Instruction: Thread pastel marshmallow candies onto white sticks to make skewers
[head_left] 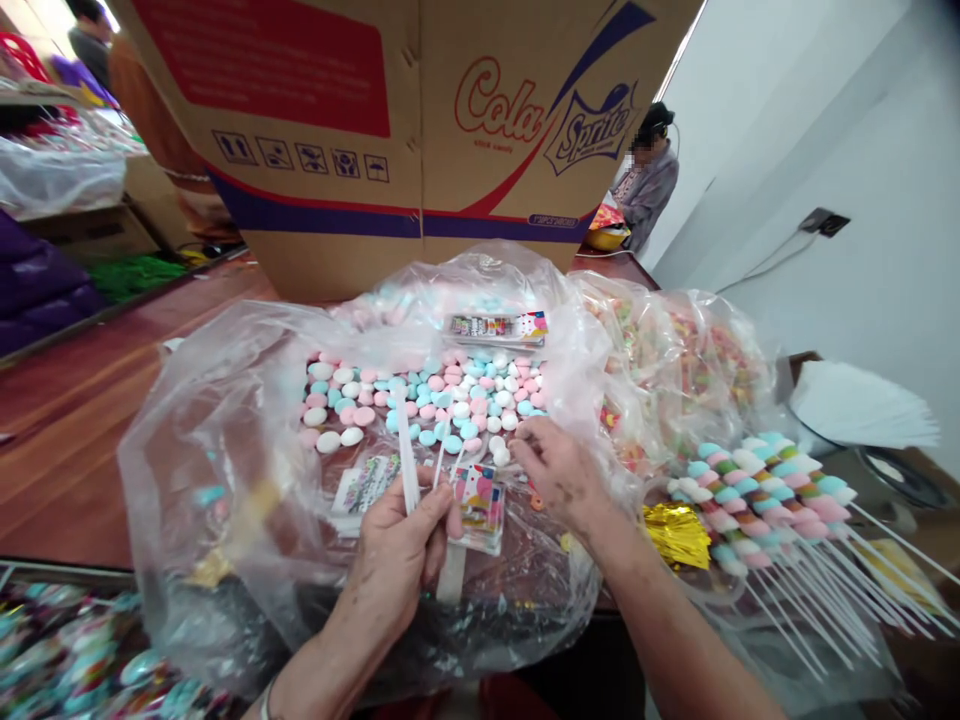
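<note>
My left hand [412,525] is closed around thin white sticks [406,450] that point upward. Just right of it, my right hand [559,470] reaches over the candies with its fingers curled together; whether anything sits between the fingertips is hidden. White candies [499,450] lie right by those fingertips. Pink, blue and white oval candies [427,385] spread over a clear plastic bag [247,350] on the table. A stack of printed cards or labels [480,500] lies beside my left hand, and another printed stack [364,490] lies to its left.
A large cardboard box [420,130] stands behind the candies. To the right are bags of wrapped sweets [682,350], gold tinsel [675,535] and finished candy skewers [765,500] on white sticks. Colourful wrapped items [75,650] fill the lower left. Other people [651,180] are in the background.
</note>
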